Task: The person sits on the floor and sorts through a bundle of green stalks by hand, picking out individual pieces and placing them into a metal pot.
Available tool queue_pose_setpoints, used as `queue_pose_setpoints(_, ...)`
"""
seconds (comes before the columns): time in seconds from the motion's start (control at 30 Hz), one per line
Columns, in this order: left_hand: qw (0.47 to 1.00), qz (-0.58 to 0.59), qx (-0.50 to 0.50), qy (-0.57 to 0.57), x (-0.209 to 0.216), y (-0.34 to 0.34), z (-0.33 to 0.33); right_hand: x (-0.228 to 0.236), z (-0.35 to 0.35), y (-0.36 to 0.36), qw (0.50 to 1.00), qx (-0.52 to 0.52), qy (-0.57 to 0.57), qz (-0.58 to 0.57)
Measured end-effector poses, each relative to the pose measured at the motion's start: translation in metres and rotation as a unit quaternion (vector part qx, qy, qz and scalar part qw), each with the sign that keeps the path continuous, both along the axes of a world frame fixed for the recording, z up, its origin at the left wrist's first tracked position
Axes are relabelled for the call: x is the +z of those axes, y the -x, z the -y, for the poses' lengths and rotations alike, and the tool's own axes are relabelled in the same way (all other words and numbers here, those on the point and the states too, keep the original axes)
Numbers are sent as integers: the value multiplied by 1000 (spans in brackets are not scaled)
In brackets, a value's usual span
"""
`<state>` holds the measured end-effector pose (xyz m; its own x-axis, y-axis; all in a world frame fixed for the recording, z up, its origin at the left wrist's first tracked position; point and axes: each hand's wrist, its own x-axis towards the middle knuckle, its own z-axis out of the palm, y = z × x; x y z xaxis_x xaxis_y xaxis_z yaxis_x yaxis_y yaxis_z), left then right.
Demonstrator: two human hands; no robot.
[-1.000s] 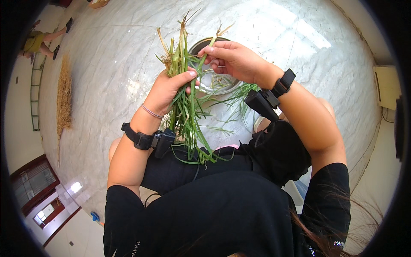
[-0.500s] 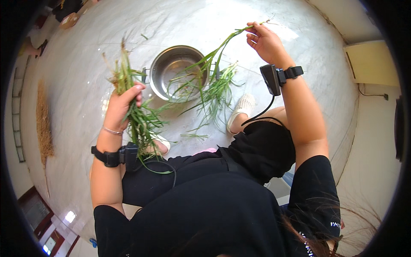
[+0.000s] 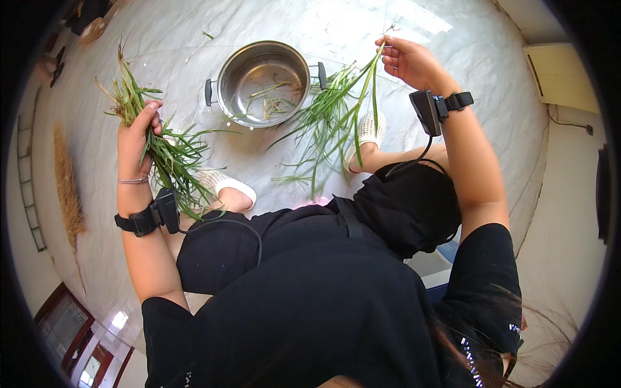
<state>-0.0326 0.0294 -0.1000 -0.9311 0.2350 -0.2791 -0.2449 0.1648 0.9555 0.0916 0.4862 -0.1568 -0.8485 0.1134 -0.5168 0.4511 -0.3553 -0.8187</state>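
My left hand [image 3: 141, 132] is closed around a thick bunch of chives [image 3: 174, 158], root ends pointing up and away, long leaves hanging over my wrist. At the far right, my right hand [image 3: 411, 61] pinches a few chive stalks [image 3: 366, 84] near their roots, and their leaves trail down toward the left. Between my hands a steel pot [image 3: 234, 74] with two dark handles stands on the floor. Loose scraps [image 3: 275, 103] of stalk lie inside it. Beside the pot, a pile of chives [image 3: 321, 113] rests on the floor, partly behind the hanging leaves.
My feet in white perforated shoes [image 3: 371, 129] are near the pile and below the pot. A straw broom [image 3: 68, 187] lies at the left. A cream-coloured box-like piece [image 3: 561, 76] stands by the right wall. A small green scrap [image 3: 207, 35] is on the marble-patterned floor [image 3: 181, 84].
My left hand has moved left with its bunch, away from the pot. The stalks in my right hand have swung from over the pot to hang more steeply, right of it. The view has shifted slightly.
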Motion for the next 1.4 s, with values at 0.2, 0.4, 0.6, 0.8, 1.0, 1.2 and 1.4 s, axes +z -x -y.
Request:
queue_pose_setpoints(0.2, 1000, 22, -22, -3, 7, -6, -7, -5, -2, -4, 990, -43, -129, 45)
queue_pose_setpoints(0.4, 999, 26, -43, -11, 16, -14, -23, 5, -8, 1, 959, -63, -267, 73)
queue_pose_setpoints(0.6, 996, 28, -75, -29, 27, -21, -32, 19, 20, 3, 970, 5, -238, 55)
queue_pose_setpoints(0.8, 994, 50, -84, -42, 28, -26, -36, 16, 29, 6, 964, -8, -263, 41)
queue_pose_setpoints(1.0, 994, 53, -89, -42, 27, -27, -40, -71, -20, 6, 759, 168, -627, 37)
queue_pose_setpoints(1.2, 993, 82, -59, -54, 23, -27, -37, -142, -18, 20, 533, 515, -649, 171)
queue_pose_setpoints(1.4, 990, 122, -4, -76, 25, -26, -39, -237, 17, 80, 738, 244, -619, 107)
